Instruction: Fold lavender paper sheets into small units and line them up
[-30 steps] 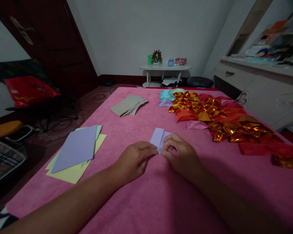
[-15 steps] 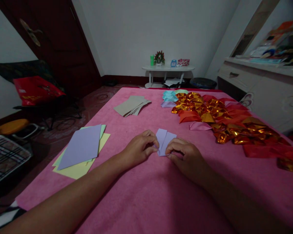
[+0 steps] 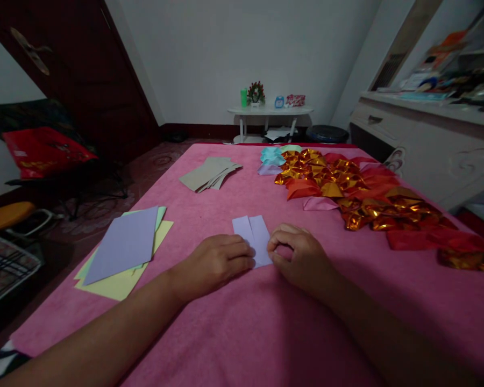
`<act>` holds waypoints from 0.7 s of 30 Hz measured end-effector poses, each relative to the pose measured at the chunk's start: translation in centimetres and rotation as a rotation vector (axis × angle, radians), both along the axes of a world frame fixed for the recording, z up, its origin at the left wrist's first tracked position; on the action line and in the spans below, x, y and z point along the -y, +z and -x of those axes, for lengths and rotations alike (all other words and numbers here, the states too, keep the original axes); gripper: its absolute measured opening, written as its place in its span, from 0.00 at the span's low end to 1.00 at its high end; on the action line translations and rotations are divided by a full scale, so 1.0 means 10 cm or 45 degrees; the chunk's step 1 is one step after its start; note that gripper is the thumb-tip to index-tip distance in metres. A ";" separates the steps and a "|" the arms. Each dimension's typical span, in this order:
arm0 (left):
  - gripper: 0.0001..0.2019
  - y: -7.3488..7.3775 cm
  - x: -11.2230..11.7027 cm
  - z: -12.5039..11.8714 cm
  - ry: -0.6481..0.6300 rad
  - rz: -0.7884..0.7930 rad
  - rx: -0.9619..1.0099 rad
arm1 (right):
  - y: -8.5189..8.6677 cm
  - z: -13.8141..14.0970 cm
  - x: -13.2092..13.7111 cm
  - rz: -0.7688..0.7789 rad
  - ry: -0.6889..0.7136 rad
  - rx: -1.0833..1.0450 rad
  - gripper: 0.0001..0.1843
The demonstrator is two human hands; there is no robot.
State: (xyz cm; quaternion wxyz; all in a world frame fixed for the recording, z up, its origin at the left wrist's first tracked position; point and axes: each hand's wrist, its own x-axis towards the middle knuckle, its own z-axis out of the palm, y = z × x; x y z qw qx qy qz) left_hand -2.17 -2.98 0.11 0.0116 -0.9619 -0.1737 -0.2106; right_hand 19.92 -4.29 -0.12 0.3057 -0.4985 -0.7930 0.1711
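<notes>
A small lilac sheet of paper, folded so that two flaps meet along a lengthwise seam, lies in front of me. My left hand rests low over its left near corner, fingers laid flat and pressing on the edge. At the paper's right edge, my right hand is curled, thumb and forefinger pinched together on the border. The near corners are partly hidden by my fingers.
Lilac, green and yellow sheets are stacked at the left. Grey-beige papers lie fanned farther back. Folded gold foil pieces and red folded pieces spread over the right side of the pink cloth.
The folded paper has turned and now lies flatter, its flaps more even. My left hand has gone from a pinch to lying flat. The whole view has shifted slightly.
</notes>
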 end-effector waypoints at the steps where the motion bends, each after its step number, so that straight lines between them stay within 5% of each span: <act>1: 0.09 0.00 0.00 0.00 -0.005 -0.003 -0.007 | 0.00 -0.01 0.01 -0.011 0.006 -0.013 0.08; 6: 0.10 -0.02 -0.02 0.00 -0.011 0.001 -0.007 | 0.02 -0.01 0.07 -0.006 0.114 -0.048 0.07; 12: 0.09 -0.03 -0.02 0.01 -0.022 0.027 0.021 | 0.02 0.12 0.09 0.134 -0.067 -0.011 0.04; 21: 0.09 -0.05 -0.08 0.00 0.040 0.380 0.187 | -0.01 0.18 0.14 0.145 -0.210 0.021 0.06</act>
